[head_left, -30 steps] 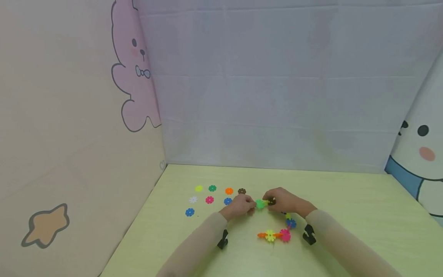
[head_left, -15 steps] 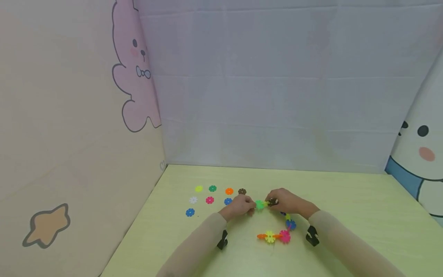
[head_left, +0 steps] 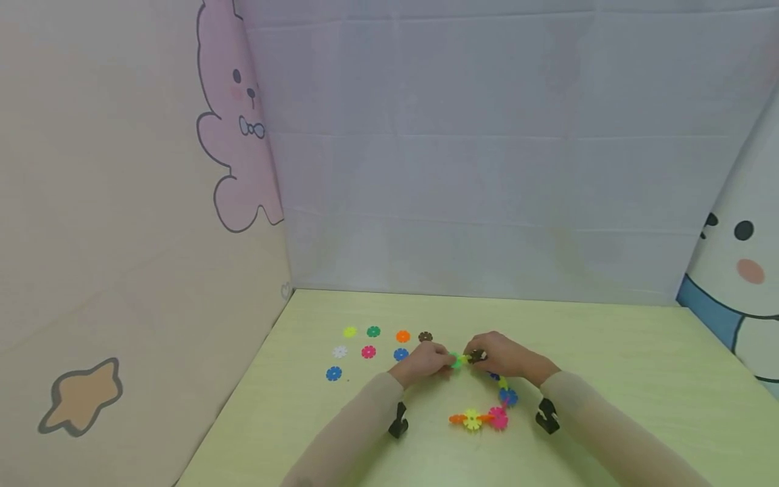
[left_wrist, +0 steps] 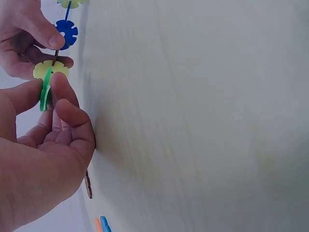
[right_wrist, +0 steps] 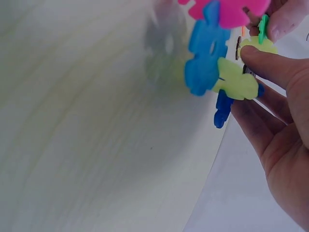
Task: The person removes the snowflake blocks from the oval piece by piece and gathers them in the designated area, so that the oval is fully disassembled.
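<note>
My left hand pinches a bright green notched flower-shaped disc between thumb and fingers. The green disc is slotted against a yellow disc. My right hand holds the same linked chain near a brown disc, its thumb beside a dark blue disc. From there the chain curves toward me through a yellow disc, a blue disc and a pink disc. It ends in orange discs around another yellow disc. My right fingers partly hide the middle links.
Loose discs lie flat on the table left of my hands: yellow, green, orange, brown, white, pink and blue, with another blue disc beside my left hand. A cloth wall stands behind.
My left hand has shifted slightly right and covers more of the green disc. The near end of the chain has swung a little left and toward me. The loose discs stay put.
</note>
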Demonstrator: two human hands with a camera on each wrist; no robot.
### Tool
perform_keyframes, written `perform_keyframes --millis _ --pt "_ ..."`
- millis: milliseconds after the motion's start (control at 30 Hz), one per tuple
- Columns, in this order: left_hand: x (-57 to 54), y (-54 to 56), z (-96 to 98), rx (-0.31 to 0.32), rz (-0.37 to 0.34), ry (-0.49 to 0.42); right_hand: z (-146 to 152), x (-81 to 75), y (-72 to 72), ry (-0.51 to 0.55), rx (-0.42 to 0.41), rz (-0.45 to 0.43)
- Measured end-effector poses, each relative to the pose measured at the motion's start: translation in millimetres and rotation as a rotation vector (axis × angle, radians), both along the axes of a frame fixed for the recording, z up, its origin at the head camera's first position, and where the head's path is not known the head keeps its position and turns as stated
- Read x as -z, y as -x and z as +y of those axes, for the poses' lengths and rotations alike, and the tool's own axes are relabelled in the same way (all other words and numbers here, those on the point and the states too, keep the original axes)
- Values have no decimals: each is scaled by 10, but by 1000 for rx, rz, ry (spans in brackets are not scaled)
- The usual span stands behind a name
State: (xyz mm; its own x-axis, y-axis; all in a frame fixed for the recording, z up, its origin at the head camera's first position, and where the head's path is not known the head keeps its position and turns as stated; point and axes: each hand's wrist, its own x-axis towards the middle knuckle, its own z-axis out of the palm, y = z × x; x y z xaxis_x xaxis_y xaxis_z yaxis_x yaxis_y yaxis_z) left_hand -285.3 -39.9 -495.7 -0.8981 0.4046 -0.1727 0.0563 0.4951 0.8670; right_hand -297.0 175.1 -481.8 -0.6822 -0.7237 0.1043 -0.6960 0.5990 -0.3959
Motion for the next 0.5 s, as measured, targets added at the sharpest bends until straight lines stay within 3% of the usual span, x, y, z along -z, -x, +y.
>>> perform_keyframes --millis 200,500 --pt "11 17 11 -19 -10 -25 -23 -20 -12 4 -1 5" --pt "27 22 48 -54 -6 12 -81 -5 -4 24 -22 15"
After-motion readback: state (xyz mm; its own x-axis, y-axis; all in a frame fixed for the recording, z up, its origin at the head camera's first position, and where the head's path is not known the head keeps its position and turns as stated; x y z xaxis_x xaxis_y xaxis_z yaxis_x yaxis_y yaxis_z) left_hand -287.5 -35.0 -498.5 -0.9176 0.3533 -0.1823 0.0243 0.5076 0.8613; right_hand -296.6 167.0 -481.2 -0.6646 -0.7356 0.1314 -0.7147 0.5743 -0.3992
